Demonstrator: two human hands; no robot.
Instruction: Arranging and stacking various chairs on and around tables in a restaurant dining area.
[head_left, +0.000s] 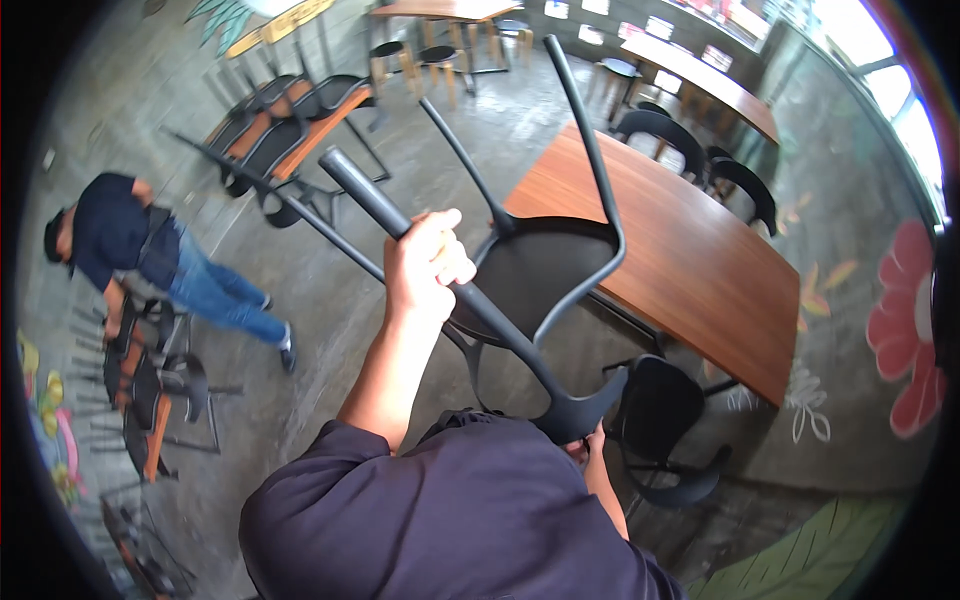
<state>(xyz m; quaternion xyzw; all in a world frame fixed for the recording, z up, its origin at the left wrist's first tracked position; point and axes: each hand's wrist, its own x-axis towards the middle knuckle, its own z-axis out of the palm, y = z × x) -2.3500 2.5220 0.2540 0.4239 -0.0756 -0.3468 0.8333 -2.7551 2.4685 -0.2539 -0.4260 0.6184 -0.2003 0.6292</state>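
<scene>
A black chair (547, 262) is held upside down in front of my body, its legs pointing up and away. My left hand (427, 262) is wrapped around one of its thick legs. Lower right, my right hand (589, 448) grips the curved backrest (581, 412), with most of its fingers hidden beneath it. Just beyond the chair stands a wooden table (675, 240). Another black chair (660, 409) stands on the floor by the table's near edge, to the right of my right hand.
Upturned chairs rest on a table (322, 127) at upper left and on another table (157, 435) at left. A person (142, 232) bends beside the latter. Stools (439, 56) and a far table (705, 82) stand at the back. A painted wall (840, 300) bounds the right.
</scene>
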